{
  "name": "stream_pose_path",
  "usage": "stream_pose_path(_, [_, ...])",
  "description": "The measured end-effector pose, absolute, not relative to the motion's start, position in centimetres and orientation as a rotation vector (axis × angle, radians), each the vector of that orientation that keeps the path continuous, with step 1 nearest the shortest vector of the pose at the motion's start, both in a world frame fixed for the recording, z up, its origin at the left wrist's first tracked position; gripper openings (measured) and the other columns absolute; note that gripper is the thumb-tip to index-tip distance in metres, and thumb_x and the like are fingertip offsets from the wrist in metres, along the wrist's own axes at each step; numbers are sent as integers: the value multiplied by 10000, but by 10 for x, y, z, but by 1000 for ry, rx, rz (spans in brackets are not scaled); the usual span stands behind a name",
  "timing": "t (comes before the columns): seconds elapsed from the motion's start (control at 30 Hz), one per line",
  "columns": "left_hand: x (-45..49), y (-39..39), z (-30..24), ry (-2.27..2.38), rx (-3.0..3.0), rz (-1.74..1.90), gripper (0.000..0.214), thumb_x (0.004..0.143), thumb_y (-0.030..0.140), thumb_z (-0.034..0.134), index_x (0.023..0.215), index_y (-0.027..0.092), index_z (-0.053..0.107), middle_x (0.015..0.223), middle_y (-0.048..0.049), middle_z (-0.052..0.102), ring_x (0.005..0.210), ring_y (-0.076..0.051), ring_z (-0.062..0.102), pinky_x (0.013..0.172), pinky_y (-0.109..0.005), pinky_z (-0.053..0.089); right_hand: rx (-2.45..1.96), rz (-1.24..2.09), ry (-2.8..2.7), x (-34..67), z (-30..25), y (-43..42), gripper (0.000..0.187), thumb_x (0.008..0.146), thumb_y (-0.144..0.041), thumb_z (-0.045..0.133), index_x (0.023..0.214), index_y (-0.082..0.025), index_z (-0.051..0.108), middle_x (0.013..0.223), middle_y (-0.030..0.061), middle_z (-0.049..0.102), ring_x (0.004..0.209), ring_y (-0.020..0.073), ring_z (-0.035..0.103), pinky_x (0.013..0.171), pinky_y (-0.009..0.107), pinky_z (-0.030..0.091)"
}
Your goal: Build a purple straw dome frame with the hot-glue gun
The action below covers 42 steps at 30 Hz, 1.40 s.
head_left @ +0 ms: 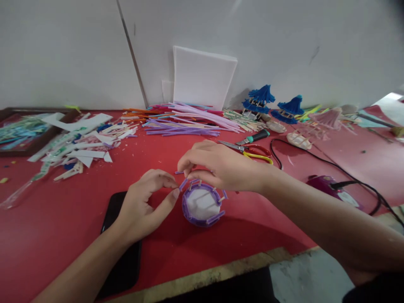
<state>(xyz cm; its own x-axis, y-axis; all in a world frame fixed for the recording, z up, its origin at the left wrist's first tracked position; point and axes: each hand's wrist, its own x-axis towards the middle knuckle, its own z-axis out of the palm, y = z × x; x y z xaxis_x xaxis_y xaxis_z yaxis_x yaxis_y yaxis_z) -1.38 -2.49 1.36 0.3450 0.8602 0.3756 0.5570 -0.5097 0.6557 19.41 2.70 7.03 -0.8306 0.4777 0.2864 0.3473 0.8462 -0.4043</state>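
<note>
- The left hand (147,204) has its grip nearly closed, thumb and forefinger tips pinched on a short purple strip (183,184), which slants up just beside the rim of the round model.
- The right hand (213,164) arches over the far side of that model, palm down, thumb and fingertips drawn close together near the strip's upper end; the fingers hide their own tips, so I cannot tell whether this grip has hold of anything.
- The round model (185,210) sits on the red bench (167,256) in front of the person, between the forearms, with a purple wall around a white base (203,204), short pale pegs and purple pieces along its edge.
- A black phone (121,269) lies partly under the left forearm.
- Beyond the right hand lie scissors (259,157) with red and yellow handles and a knife (259,135) with a black and teal handle.
- Coloured sticks (195,127) are heaped at the back, before upright white sheets (203,75).
- Scraps (85,153) lie at the left; blue-roofed models (259,99) stand at the back right.
- A purple device (331,189) with a black cable (331,159) lies near the right forearm.
</note>
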Motion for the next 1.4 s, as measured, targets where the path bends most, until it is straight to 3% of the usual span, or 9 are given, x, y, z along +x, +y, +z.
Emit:
stream_pose_path(0.23, [-13,-25,12,1183,2147,1066,100,842,170,533,769,213,585,813,-2,629,777,-147,608,736,-283,490,-569,439,-2430,193,64,29,42,869,-146,595,898,-149,625,913,65,635,896,178,571,827,317,440])
stream_pose_path(0.4, [-12,-25,12,1123,2117,1063,131,862,154,525,752,214,563,805,14,602,770,-128,587,738,-264,473,-660,475,-2304,195,60,28,70,865,-192,623,814,-153,653,874,47,580,876,168,565,837,331,447])
stream_pose_path(0.77, [-11,-25,7,1100,2089,1050,128,873,151,527,771,217,569,811,23,585,774,-116,571,743,-251,458,-719,585,-2327,194,51,25,60,871,-166,613,826,-138,641,907,49,507,907,160,525,858,313,440])
stream_pose_path(1.33, [-11,-26,4,1123,2027,1082,132,879,184,537,768,226,594,829,11,587,800,-131,581,774,-266,471,-762,603,-2384,193,51,22,83,909,-163,556,829,-162,579,915,53,513,933,176,496,881,331,412])
stream_pose_path(1.4, [-13,-26,3,1091,1972,1073,77,880,200,544,845,235,604,881,-2,606,845,-142,597,811,-282,487,-765,608,-2385,193,54,23,109,914,-145,529,813,-167,559,911,52,513,926,174,493,873,329,413])
